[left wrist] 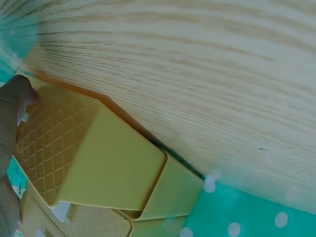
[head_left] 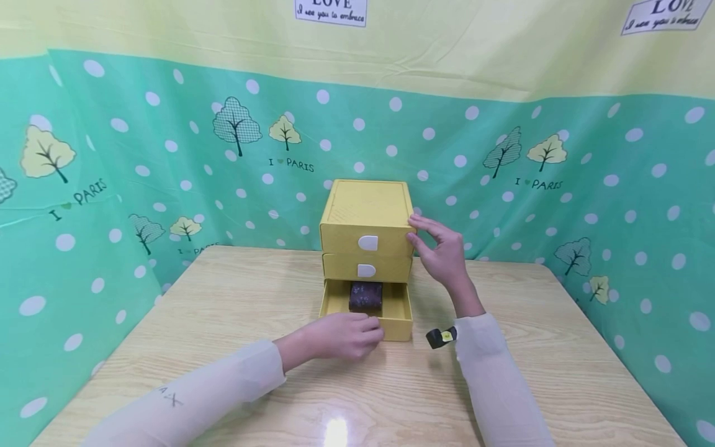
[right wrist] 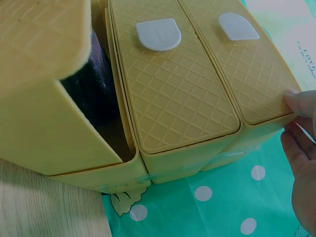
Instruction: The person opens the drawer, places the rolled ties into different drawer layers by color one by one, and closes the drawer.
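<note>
Already the bottom drawer [head_left: 365, 308] of the yellow drawer unit [head_left: 365, 214] is pulled out toward six o'clock, and a dark block [head_left: 365, 295] is seen lying inside it, near the back. The drawer's front edge is gripped by the left hand [head_left: 346, 335], fingers curled over it, while the unit's upper corner at three o'clock is steadied by the right hand [head_left: 438, 248], its fingers straight and resting against the side. The two upper drawers are shut, their white tabs [right wrist: 158, 34] flush. Judged from this, the opening and placing appear done; only the closing of the drawer seems left. The unit stands at twelve o'clock on the worktop [head_left: 503, 385].
</note>
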`<state>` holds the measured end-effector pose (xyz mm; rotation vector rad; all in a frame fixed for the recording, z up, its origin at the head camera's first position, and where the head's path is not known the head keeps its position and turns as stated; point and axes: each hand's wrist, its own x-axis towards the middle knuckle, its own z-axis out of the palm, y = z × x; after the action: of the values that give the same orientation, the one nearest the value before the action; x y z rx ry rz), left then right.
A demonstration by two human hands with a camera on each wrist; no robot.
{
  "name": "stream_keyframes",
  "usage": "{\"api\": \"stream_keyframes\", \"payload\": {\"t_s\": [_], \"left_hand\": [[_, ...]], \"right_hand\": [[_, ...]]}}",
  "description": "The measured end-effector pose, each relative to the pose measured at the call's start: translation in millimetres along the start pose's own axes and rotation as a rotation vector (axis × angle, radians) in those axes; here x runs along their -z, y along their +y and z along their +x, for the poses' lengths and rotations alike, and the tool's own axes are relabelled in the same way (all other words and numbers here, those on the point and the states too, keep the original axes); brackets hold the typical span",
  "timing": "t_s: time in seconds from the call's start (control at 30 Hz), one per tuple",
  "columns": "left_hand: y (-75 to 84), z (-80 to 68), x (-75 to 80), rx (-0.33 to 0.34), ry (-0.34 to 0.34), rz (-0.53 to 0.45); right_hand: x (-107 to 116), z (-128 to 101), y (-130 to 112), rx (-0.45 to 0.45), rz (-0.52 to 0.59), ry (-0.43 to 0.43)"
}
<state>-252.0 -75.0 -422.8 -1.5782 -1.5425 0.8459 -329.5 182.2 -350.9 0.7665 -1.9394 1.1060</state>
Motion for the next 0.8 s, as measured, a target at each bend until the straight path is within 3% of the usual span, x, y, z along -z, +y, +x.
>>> {"api": "stream_keyframes", "payload": {"t_s": [0.33, 0.8], "left_hand": [[2.0, 0.2, -8.3, 0.012, -0.018, -0.007], [-2.3, -0.1, -18.4, 0.009, 0.022, -0.008]], "right_hand": [[0, 0, 0, -0.001, 0.001, 0.0], [1, 1, -2, -0.004, -0.005, -0.004]]}}
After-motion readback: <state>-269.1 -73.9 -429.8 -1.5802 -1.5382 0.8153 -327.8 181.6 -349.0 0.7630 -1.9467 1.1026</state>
